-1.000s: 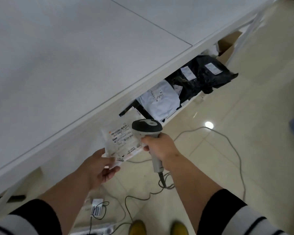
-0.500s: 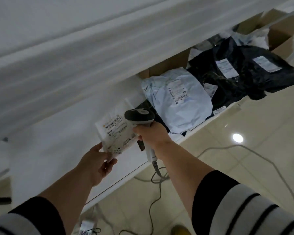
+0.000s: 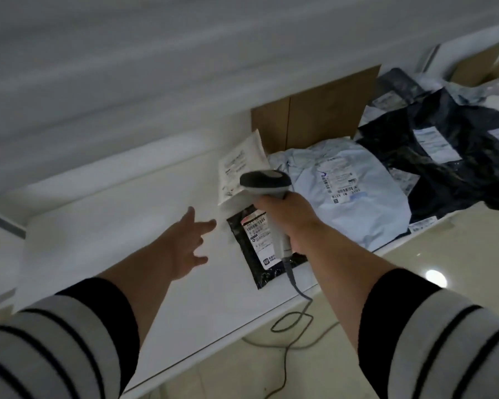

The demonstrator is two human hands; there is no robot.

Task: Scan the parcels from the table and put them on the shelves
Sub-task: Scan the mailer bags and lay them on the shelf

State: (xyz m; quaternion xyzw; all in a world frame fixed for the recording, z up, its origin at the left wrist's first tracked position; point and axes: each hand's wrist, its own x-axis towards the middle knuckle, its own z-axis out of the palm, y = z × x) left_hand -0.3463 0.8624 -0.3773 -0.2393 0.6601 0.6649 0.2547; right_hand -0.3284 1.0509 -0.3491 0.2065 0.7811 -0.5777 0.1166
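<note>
On the white lower shelf (image 3: 104, 226), a small white parcel (image 3: 236, 165) is seen lying beside a cardboard box (image 3: 314, 110), partly over a small black parcel (image 3: 260, 243). The left hand (image 3: 185, 243) is held above the shelf, fingers spread, nothing gripped. A barcode scanner (image 3: 267, 185) is gripped by the handle in the right hand (image 3: 291, 217), fingers curled. A pale blue parcel (image 3: 355, 194) and black bags (image 3: 450, 151) are piled to the right.

White shelf (image 3: 104, 240) showing black parcel (image 3: 267, 269), pale-blue parcel (image 3: 357, 197), white parcel (image 3: 239, 162). Brown box (image 3: 314, 116) standing behind. Sleeves (image 3: 55, 341) showing grey-and-black stripes.
</note>
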